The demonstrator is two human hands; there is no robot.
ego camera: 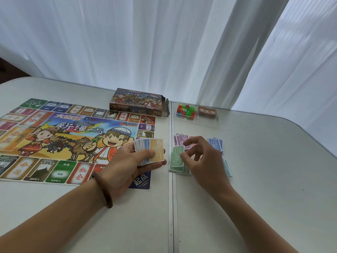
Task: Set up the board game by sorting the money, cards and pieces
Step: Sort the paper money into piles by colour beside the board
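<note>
"Orange-yellow paper note (157,149) marked 100, on top of the fanned stack of paper play money (144,152): who has it?"

"The left hand (131,161). Its fingers curl under the stack and the thumb presses the top note down. It hovers over the near right corner of the colourful printed game board (63,136), just left of the seam in the white desk (255,198)."

"And the right hand (202,157)?"

"Holding nothing that I can see. Its fingers are loosely curled and spread above the piles across the seam. The green pile of 500 notes (176,161) is at its thumb, with a purple pile (180,140) behind. There's a blue pile (217,144) further right, and a teal pile (227,168) partly hidden by the hand."

"Which way does the note lie from it?"

"Directly to its left, near, about level with the fingertips. The right hand is the only free one."

"Orientation?"

"Its long axis runs away from the person, slightly tilted, printed face up. The green notes lie much the same way, so I'd judge it can cross without turning. I see no orange pile; one may be hidden under the palm."
</note>
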